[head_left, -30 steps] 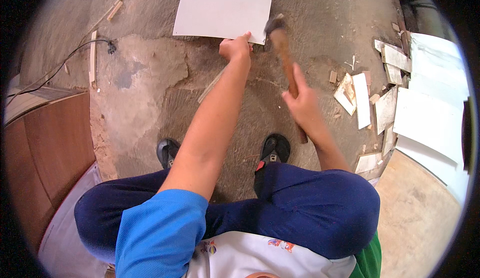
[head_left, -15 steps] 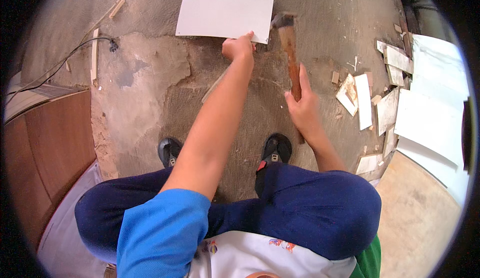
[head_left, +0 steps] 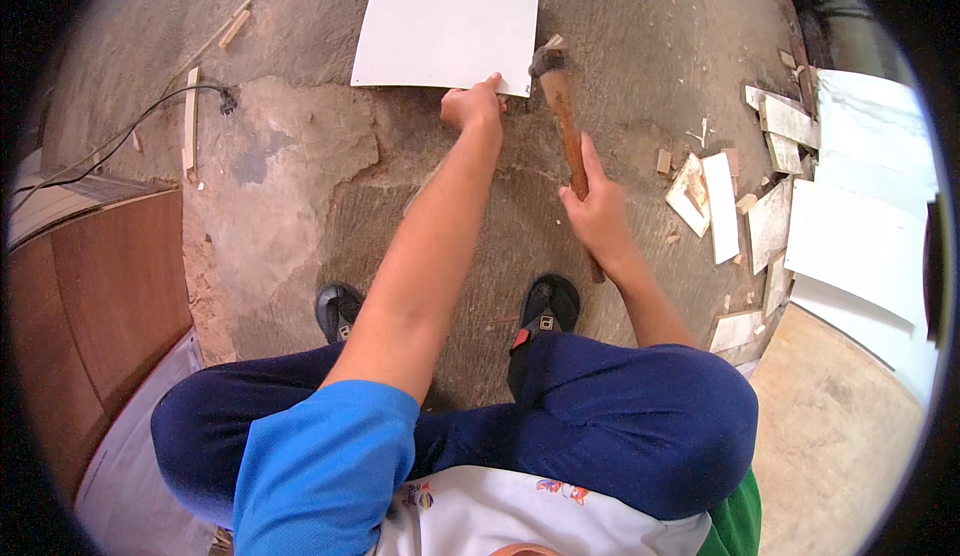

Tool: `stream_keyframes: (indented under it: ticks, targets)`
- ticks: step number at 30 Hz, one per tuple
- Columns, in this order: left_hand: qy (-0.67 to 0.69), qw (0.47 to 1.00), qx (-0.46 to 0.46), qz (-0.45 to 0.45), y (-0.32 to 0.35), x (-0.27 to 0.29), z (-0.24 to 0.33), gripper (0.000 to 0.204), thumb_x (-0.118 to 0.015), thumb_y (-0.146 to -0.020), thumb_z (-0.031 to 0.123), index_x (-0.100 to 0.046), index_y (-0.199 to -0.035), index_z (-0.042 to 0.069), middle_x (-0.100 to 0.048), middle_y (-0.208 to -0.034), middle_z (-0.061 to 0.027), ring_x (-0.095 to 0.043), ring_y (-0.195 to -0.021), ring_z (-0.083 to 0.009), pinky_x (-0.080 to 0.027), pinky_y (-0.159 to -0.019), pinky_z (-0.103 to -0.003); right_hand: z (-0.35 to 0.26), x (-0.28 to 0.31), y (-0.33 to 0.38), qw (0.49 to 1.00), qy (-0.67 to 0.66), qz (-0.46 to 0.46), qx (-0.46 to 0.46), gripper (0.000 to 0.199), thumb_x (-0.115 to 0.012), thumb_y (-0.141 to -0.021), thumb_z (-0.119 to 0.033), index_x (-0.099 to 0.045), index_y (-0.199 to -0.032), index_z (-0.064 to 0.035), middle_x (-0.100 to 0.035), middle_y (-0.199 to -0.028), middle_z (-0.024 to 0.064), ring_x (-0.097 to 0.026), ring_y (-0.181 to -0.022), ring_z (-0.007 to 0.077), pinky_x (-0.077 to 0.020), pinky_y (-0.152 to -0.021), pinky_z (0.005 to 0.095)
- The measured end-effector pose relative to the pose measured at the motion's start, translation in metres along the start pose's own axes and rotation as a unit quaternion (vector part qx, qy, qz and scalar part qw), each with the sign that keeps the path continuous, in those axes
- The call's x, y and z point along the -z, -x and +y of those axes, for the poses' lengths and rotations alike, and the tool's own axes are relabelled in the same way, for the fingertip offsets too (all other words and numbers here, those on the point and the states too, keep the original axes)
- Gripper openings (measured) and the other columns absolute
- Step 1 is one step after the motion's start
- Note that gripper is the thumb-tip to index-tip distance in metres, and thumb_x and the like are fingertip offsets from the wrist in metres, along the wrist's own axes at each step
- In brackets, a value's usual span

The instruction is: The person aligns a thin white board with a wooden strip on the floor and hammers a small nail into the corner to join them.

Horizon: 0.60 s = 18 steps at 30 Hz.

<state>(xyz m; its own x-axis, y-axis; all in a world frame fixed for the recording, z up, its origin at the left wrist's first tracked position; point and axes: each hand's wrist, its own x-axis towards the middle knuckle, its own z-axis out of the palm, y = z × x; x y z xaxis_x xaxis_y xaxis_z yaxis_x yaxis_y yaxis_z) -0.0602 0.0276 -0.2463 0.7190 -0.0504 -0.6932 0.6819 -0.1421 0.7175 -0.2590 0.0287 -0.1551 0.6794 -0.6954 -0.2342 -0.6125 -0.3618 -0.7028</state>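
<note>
At the far middle, a white rectangular panel [head_left: 446, 31] has small dark marks at its corners. My left hand [head_left: 472, 108] grips its near edge close to the right corner, thumb on top and the other fingers mostly hidden. My right hand [head_left: 598, 211] is closed round the wooden handle of a hammer [head_left: 565, 111]. The dark hammer head is just right of the panel's near right corner, with a small gap between them in the picture. My feet, in dark sandals [head_left: 550, 301], are on the rough concrete floor [head_left: 460, 266] nearer me.
White board offcuts [head_left: 722, 206] and small wood bits lie to the right, beside larger white sheets [head_left: 855, 246]. A black cable with a plug [head_left: 228, 103] and thin wooden strips [head_left: 191, 121] are at the left. Brown wood panels [head_left: 120, 286] stand at the near left.
The hammer has swung a little left and nearer, closer to the panel's corner. My left hand keeps its grip on the panel edge. The whole view has shifted slightly.
</note>
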Motion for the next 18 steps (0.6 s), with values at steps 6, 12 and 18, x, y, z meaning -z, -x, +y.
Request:
stream_keyframes:
  ticks: [6, 12, 18]
  targets:
    - [0.0, 1.0, -0.018, -0.003, -0.003, 0.0, -0.004, 0.021, -0.075, -0.072, 0.001, -0.058, -0.079, -0.007, -0.065, -0.071, -0.0154, -0.057, -0.047, -0.0162, -0.043, -0.038, -0.029, 0.01, -0.005, -0.002, 0.999, -0.013, 0.0, 0.039, 0.072, -0.057, -0.077, -0.006, -0.026, -0.142, -0.0046, -0.059, -0.086, 0.0328, -0.06, -0.083, 0.0467, -0.0464, -0.07, 0.0479]
    - [0.014, 0.999, -0.028, 0.009, -0.013, -0.002, -0.014, 0.021, -0.076, -0.071, 0.001, -0.057, -0.077, -0.006, -0.064, -0.07, -0.0148, -0.056, -0.047, -0.0167, -0.043, -0.038, -0.029, -0.017, 0.007, 0.004, 1.0, -0.001, -0.005, -0.01, 0.073, -0.057, -0.075, -0.004, -0.027, -0.142, -0.0046, -0.058, -0.083, 0.0333, -0.06, -0.081, 0.0469, -0.0466, -0.069, 0.0474]
    - [-0.066, 0.997, -0.032, 0.005, -0.001, 0.001, -0.006, 0.021, -0.077, -0.07, 0.004, -0.061, -0.08, -0.006, -0.066, -0.074, -0.0145, -0.061, -0.05, -0.019, -0.048, -0.042, -0.031, -0.001, 0.002, 0.01, 1.0, -0.001, -0.005, 0.024, 0.073, -0.056, -0.074, -0.004, -0.027, -0.141, -0.0038, -0.058, -0.087, 0.0336, -0.059, -0.084, 0.047, -0.0463, -0.071, 0.048]
